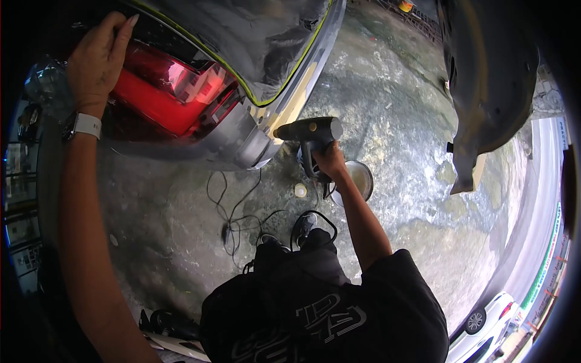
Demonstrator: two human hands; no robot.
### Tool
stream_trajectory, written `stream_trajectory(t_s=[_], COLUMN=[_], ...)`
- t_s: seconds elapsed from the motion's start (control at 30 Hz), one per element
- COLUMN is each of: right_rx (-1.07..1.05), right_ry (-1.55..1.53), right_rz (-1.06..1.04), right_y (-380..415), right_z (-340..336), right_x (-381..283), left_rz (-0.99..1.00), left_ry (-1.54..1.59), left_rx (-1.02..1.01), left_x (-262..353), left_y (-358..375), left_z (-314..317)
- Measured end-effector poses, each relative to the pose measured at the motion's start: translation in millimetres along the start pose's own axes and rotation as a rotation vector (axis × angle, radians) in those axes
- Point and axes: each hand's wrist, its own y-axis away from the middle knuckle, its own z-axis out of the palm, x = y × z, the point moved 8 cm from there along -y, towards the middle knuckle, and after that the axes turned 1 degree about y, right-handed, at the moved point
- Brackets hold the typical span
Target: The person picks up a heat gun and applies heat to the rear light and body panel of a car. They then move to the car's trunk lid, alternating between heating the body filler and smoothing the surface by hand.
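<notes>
Hands: right grips a black heat gun; left lies spread on the glossy red tail light.

Open concrete floor right of the heat gun; bumper and loose cable leftward.

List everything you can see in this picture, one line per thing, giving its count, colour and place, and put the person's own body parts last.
Tail light: one, red, upper left, set in the car body.
Car body: one, dark and glossy with a yellow-green edge line, top centre.
Heat gun: one, black, centre, nozzle close to the car's silver corner.
Cable: one, black, loose on the ground below the car.
Round tin: one, pale, on the ground behind the right hand.
Small disc: one, whitish, on the ground.
White car: one, lower right.
Wristwatch: one, white strap, left wrist.
Left hand: one, resting on the tail light's upper edge.
Right hand: one, gripping the heat gun's handle.
</notes>
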Motion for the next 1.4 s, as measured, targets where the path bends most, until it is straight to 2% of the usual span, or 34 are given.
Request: stream_trajectory(t_s=[0.07,0.13,0.17,0.23,0.47,0.57,0.63,0.77,0.87,0.9,0.97,1.03,1.1,1.2,1.27,1.3,1.37,1.4], right_rx=[-0.013,0.144,0.142,0.185,0.069,0.077,0.177,0.231,0.247,0.211,0.177,0.06,0.076,0.111,0.252,0.258,0.27,0.266], right_ry=[0.001,0.042,0.045,-0.104,0.067,0.039,0.032,-0.053,-0.028,-0.012,0.0,0.047,0.039,0.008,-0.061,-0.069,-0.241,-0.188], right_rz=[0.03,-0.004,-0.006,0.018,-0.024,-0.101,-0.055,0.041,0.025,0.025,0.028,-0.01,-0.02,0.016,0.003,0.012,0.097,0.166], right_y=[-1.5,-16.6,-18.1,-19.4,5.3,2.8,-8.8,-27.4,-14.8,-8.9,5.5,17.9,20.1,13.4,2.1,4.2,6.5,1.7], right_z=[2.9,3.7,3.6,-0.7,5.4,12.7,8.7,2.3,-6.7,-3.3,0.2,10.3,16.5,19.4,9.0,1.8,-12.6,-12.6], right_x=[1.8,11.9,10.8,12.9,7.1,8.8,16.7,31.9,20.2,20.3,21.7,22.5,29.0,40.2,43.5,35.7,31.0,39.0], left_rz=[-0.019,-0.012,-0.002,-0.019,-0.068,-0.038,-0.047,-0.052,-0.15,-0.149,-0.061,-0.047,-0.027,-0.054,-0.076,-0.063,-0.105,-0.111], left_ry=[-0.023,0.009,0.041,0.029,0.013,-0.099,-0.098,-0.099,0.543,0.543,0.016,0.007,0.002,-0.054,-0.087,-0.081,-0.063,-0.076], left_rx=[-0.05,-0.023,0.005,-0.006,-0.013,0.071,0.068,0.073,0.235,0.235,-0.043,-0.02,0.002,-0.095,-0.09,-0.09,-0.105,-0.104], left_x=[-1.9,6.6,10.5,9.2,5.7,37.6,43.1,54.4,-108.5,-74.1,1.3,4.9,4.5,-1.3,0.2,1.6,-1.9,-2.9], left_y=[0.5,-1.1,-1.5,-1.2,0.4,-2.6,-4.4,-5.1,25.9,15.8,-0.3,-0.8,-1.6,-3.2,-2.2,-2.2,-1.9,-2.0], left_z=[2.4,-3.0,-6.7,-6.0,-4.8,-23.8,-27.3,-33.3,53.2,29.8,-0.4,-1.2,-2.1,2.6,1.7,2.1,4.0,4.8])
